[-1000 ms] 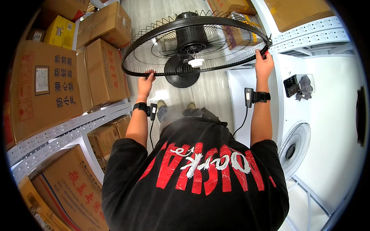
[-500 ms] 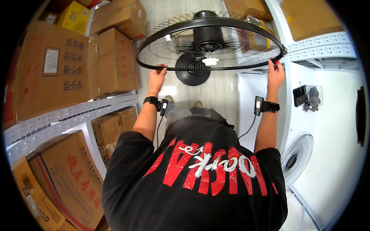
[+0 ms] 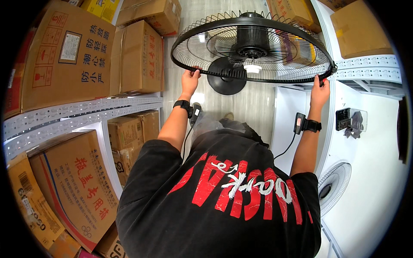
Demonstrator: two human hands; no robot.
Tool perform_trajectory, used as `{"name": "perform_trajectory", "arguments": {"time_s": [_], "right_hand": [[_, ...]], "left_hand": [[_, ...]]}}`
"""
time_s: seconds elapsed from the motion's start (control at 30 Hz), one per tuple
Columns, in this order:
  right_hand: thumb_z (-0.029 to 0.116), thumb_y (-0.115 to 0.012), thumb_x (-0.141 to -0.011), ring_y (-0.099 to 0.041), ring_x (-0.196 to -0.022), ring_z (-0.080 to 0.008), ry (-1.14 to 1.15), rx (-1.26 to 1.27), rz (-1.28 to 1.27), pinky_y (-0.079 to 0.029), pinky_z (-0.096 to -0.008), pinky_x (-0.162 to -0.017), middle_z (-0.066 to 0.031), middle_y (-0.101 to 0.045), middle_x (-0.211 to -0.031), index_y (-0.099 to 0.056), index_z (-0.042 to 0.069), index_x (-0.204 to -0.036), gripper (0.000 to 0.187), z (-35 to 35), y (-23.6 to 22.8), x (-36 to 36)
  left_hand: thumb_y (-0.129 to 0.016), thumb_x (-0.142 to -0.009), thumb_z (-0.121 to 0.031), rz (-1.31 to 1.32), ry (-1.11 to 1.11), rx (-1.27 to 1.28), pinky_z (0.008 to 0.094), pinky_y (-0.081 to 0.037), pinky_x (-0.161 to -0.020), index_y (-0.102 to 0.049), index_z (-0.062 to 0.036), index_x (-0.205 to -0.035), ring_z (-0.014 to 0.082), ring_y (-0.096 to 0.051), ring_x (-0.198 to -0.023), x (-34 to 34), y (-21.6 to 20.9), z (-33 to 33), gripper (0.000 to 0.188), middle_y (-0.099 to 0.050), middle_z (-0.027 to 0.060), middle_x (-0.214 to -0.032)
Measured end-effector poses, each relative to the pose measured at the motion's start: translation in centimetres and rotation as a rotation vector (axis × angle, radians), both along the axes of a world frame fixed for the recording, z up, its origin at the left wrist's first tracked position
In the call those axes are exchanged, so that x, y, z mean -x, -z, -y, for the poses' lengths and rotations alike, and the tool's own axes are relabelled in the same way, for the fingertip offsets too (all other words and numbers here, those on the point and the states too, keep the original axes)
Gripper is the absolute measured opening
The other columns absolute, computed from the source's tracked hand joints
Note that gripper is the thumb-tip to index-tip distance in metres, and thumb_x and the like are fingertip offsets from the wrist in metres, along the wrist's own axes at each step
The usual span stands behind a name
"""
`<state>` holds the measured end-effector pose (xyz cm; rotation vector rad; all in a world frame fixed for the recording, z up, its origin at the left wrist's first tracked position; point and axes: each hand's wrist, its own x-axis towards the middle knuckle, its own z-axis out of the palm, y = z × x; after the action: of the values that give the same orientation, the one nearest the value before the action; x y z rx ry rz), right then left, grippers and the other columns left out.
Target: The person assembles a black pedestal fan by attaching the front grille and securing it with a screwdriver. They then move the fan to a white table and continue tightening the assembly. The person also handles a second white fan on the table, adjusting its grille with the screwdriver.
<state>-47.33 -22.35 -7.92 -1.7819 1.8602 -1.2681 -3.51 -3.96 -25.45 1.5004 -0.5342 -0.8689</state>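
Observation:
Before me stands a black pedestal fan, its round wire guard [image 3: 254, 21] tilted up toward me. My left hand [image 3: 190, 83] is closed on the near left of the guard's rim, thumb and fingers pinching it. At the near right, my right hand [image 3: 320, 91] grips the same rim. Inside the guard are the black motor housing [image 3: 251, 39] and a white plastic cap [image 3: 252, 69] on the central shaft. No blades show around it. The round black base [image 3: 223, 86] rests on the floor below, partly hidden behind the rim.
Cardboard boxes [image 3: 140, 56] fill the grey metal shelving [image 3: 81, 114] on my left. To the right, a white shelf surface [image 3: 374, 129] carries a small black case [image 3: 343, 119] and a grey-white fan guard [image 3: 334, 189]. More boxes [image 3: 361, 32] sit at the far right.
The whole view has shifted, so the fan, boxes and hands appear farther right. Both hands keep hold of the guard's rim.

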Motion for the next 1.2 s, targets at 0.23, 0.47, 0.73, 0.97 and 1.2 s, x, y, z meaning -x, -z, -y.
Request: {"name": "perform_trajectory", "arguments": {"time_s": [0.23, 0.47, 0.73, 0.97, 1.2], "right_hand": [[0.02, -0.069, -0.087, -0.05, -0.059, -0.0089, -0.083, -0.046, 0.126, -0.041, -0.0262, -0.055, -0.0006, -0.057, -0.066, -0.065, 0.001, -0.092, 0.019, 0.1, 1.0, 1.0], [0.014, -0.069, -0.088, -0.046, -0.056, -0.0042, -0.122, -0.303, 0.352, -0.036, -0.0211, -0.05, 0.0036, -0.054, -0.068, -0.065, 0.001, -0.089, 0.014, -1.2, 1.1, 0.4], [0.013, -0.068, -0.088, -0.047, -0.056, -0.0042, -0.12, -0.283, 0.379, -0.036, -0.0214, -0.05, 0.002, -0.058, -0.07, -0.064, 0.0, -0.088, 0.013, -0.8, 2.5, 0.8], [0.014, -0.069, -0.088, -0.05, -0.058, -0.0042, -0.152, -0.268, 0.393, -0.037, -0.0214, -0.052, 0.0025, -0.058, -0.068, -0.064, 0.002, -0.087, 0.013, -0.4, 2.8, 0.9], [0.014, -0.069, -0.087, -0.052, -0.059, -0.0053, -0.135, -0.305, 0.356, -0.039, -0.0218, -0.053, 0.0017, -0.058, -0.069, -0.062, 0.001, -0.085, 0.015, -1.0, 2.1, 0.4]], "left_hand": [[-0.056, -0.093, -0.006, -0.175, 0.1, 0.0, 0.0284, -0.05, -0.082, -0.059, -0.002, -0.111, 0.0122, -0.061, -0.091, 0.3, 3.1, 0.8, 0.019, -0.065, 0.0052, -0.108], [-0.044, -0.097, -0.003, -0.101, 0.038, 0.015, 0.028, -0.055, -0.078, -0.047, 0.0019, -0.114, 0.0156, -0.064, -0.092, 1.6, 4.5, 1.9, 0.018, -0.065, 0.0133, -0.108], [-0.054, -0.094, -0.003, -0.265, -0.031, 0.074, 0.0323, -0.054, -0.086, -0.046, 0.0017, -0.126, 0.0182, -0.062, -0.099, 3.2, 4.7, 2.2, 0.033, -0.063, 0.0141, -0.114], [-0.051, -0.098, -0.011, -0.413, -0.061, -0.061, 0.0292, -0.057, -0.073, -0.051, 0.0009, -0.117, 0.0167, -0.064, -0.08, 4.7, 5.0, 4.0, 0.023, -0.065, 0.0117, -0.099], [-0.049, -0.099, -0.014, -0.381, -0.126, -0.081, 0.0274, -0.057, -0.071, -0.054, 0.0009, -0.107, 0.0143, -0.063, -0.077, 5.4, 4.9, 4.1, 0.018, -0.066, 0.0123, -0.099]]}}
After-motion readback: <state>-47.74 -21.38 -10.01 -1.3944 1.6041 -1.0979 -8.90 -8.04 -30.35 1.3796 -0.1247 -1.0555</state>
